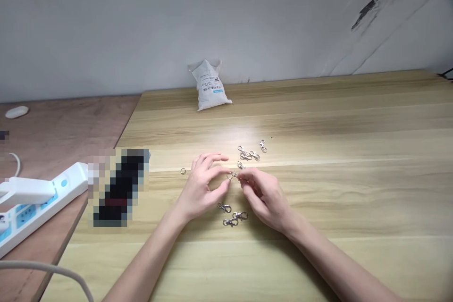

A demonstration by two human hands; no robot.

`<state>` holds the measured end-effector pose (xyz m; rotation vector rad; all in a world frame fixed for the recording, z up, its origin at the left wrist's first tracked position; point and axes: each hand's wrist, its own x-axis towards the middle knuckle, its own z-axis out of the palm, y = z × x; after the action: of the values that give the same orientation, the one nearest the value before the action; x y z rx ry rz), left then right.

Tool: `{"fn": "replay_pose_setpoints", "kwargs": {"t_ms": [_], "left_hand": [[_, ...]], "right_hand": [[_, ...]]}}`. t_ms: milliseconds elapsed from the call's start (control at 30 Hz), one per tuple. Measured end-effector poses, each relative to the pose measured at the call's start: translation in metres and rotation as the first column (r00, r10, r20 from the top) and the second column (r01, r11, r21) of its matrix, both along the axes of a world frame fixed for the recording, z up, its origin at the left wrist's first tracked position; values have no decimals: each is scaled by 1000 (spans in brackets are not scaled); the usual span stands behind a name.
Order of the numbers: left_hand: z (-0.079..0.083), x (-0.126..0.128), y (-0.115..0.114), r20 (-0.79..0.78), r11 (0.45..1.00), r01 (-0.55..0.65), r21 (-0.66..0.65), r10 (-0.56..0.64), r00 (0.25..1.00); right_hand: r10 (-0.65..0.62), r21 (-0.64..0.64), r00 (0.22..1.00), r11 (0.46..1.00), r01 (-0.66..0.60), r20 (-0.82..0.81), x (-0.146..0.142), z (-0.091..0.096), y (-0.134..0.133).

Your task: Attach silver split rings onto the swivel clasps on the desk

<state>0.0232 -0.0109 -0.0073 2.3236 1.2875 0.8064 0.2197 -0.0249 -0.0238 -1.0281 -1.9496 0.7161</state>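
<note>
My right hand point(264, 196) pinches a small silver swivel clasp point(236, 175) between thumb and curled fingers, which hide most of it. A split ring point(230, 176) sticks out on its left. My left hand point(208, 181) has thumb and index fingertips at the edges of that ring, its other fingers spread. Just beyond my right fingers lies another clasp point(241, 165). Several clasps with rings point(245, 155) lie farther back, one clasp point(262, 146) apart on the right. Nearer me lie three clasps, one of them point(224, 207) beside my left thumb. A loose split ring point(183, 171) rests left of my left hand.
A white plastic parcel point(211, 87) stands at the table's back against the wall point(283, 19). A blurred dark object point(122, 188) lies on the left of the wooden table point(354, 174). Beyond its left edge are a white power strip point(72, 184) and a cable point(53, 268).
</note>
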Motion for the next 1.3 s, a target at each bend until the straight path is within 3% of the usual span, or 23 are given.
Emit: {"fn": "replay_pose_setpoints", "kwargs": {"t_ms": [100,333,633,933,1067,1300], "left_hand": [[1,-2,1,68,998,38,-55,-34,997],[2,-1,1,179,986,1,-168,30,983],[6,-3,1,223,976,-44,-214,93,970],[1,5,-3,344,935,-79,-344,204,916],[2,1,-1,309,939,-48,-341,160,938],[9,-4,-3,90,974,29,-226,-8,996]], "right_hand": [[-13,-34,1000,999,13,-3,1,0,0],[44,-24,999,999,-43,18,3,-4,2],[34,114,994,992,-46,107,7,-4,9],[-38,319,980,947,-27,196,5,-4,11],[-44,352,978,935,-31,202,7,-3,12],[-30,342,989,940,-22,147,11,-1,13]]}}
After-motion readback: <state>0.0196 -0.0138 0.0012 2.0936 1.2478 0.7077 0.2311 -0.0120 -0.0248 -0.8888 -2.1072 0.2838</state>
